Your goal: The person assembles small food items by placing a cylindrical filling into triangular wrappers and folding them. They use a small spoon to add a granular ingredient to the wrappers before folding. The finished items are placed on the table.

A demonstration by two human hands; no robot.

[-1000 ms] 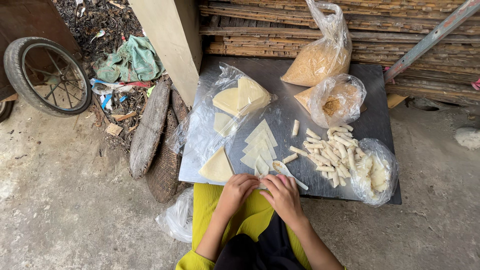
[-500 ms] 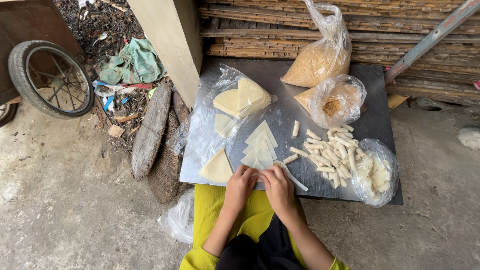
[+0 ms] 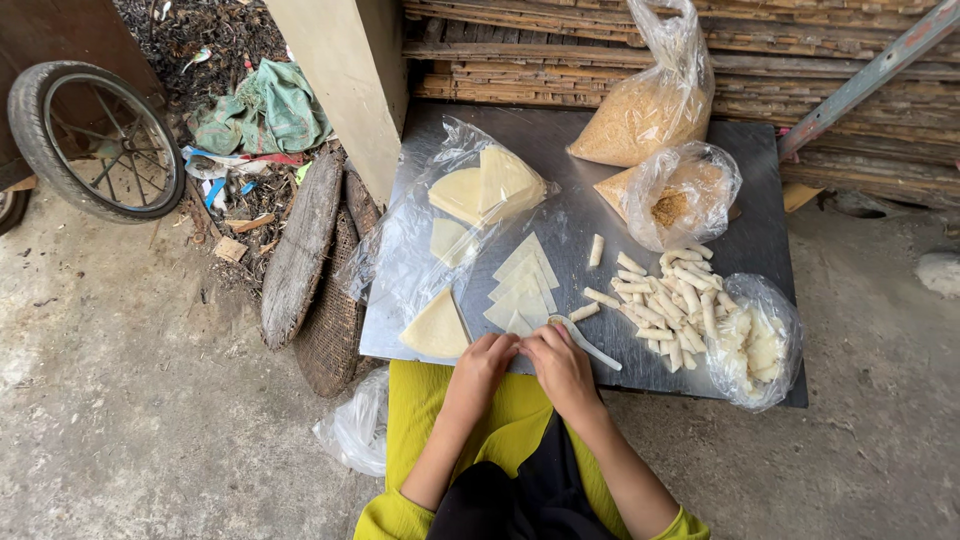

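Both hands meet at the near edge of the tray (image 3: 760, 200). The left hand (image 3: 484, 362) and right hand (image 3: 562, 366) curl their fingers together, pinching a wrapper (image 3: 520, 325) beside a spoon (image 3: 585, 341).

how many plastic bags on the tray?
4. Bag of brown crumbs at the back; smaller open bag of crumbs in front of it; clear bag with pale wrappers on the left; bag of white pieces at the right edge.
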